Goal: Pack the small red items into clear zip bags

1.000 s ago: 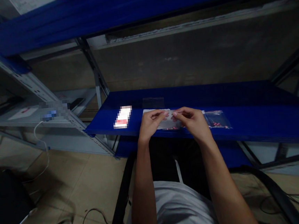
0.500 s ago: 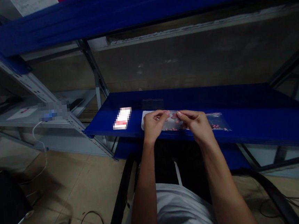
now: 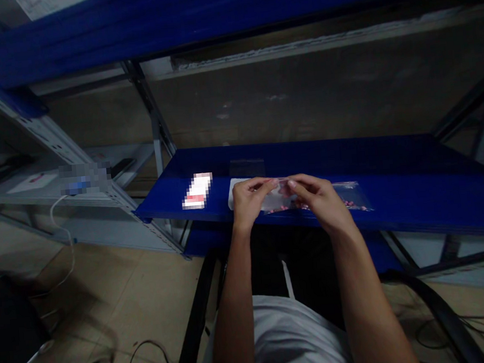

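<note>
A clear plastic bag [image 3: 278, 200] hangs between my hands, with small pink pieces gathered along its bottom. My left hand [image 3: 250, 199] pinches its top edge on the left. On the right, the thumb and fingers of my right hand [image 3: 317, 194] close on the same edge. A second clear bag [image 3: 353, 195] with small pink pieces lies on the blue shelf just beyond my right hand, partly covered by it. Behind my left hand, part of a white flat item [image 3: 236, 189] shows; the rest is hidden.
The blue shelf [image 3: 416, 189] carries a bright pixelated rectangle [image 3: 197, 191] at left and a flat transparent piece [image 3: 247, 167] behind my hands. A grey rack [image 3: 95, 203] with a white cable [image 3: 70, 242] stands left. Above hangs another blue shelf beam [image 3: 228, 21]. Chair armrests flank me.
My right hand has shifted slightly along the bag's top edge, its fingers more closed on it. The left hand keeps its pinch. The view has moved very slightly.
</note>
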A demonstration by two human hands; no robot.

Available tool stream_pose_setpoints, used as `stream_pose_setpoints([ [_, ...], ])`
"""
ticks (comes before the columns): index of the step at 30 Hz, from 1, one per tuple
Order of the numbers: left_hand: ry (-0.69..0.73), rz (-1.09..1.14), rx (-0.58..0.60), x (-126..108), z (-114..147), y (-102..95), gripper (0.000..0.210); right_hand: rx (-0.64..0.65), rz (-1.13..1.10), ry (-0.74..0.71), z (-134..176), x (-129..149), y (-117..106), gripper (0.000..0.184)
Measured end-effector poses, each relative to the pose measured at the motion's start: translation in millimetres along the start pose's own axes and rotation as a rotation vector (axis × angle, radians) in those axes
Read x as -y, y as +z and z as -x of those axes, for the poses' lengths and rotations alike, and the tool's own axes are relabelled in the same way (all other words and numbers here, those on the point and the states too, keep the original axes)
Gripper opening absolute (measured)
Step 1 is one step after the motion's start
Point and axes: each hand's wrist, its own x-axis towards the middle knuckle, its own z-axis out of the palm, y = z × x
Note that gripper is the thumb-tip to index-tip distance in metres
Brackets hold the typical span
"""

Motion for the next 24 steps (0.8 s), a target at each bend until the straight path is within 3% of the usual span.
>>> stream_pose_setpoints([
  [3, -0.063, 0.074, 0.119, 1.7, 0.5, 0.8, 0.033, -0.099, 0.005, -0.018, -0.4, -0.6, -6.1, 0.037],
  [6, -0.17, 0.094, 0.294, 9.0, 1.6, 5.6, 0.061, -0.227, -0.004, -0.037, -2.6, -4.8, -15.0, 0.037],
  [8, -0.188, 0.058, 0.353, 16.4, 2.5, 12.7, 0.058, -0.28, 0.009, -0.024, -3.9, -8.7, -22.3, 0.038],
  [12, -0.18, 0.064, 0.257, 30.5, 4.5, 36.2, 0.034, -0.265, 0.029, 0.069, -1.9, -14.9, -41.4, 0.051],
  [17, -0.24, 0.043, 0.165, 39.2, 6.0, 70.1, 0.043, -0.107, 0.15, 0.185, 4.8, -28.7, -76.6, 0.07],
  [20, -0.185, -0.163, 0.107, 41.8, 5.1, 89.4, 0.047, -0.239, 0.295, 0.18, 4.1, -43.1, -95.0, 0.066],
  [24, -0.08, -0.412, 0.103, 46.6, 1.5, 110.1, 0.039, -0.483, 0.666, 0.117, 0.6, -58.6, -103.6, 0.057],
])
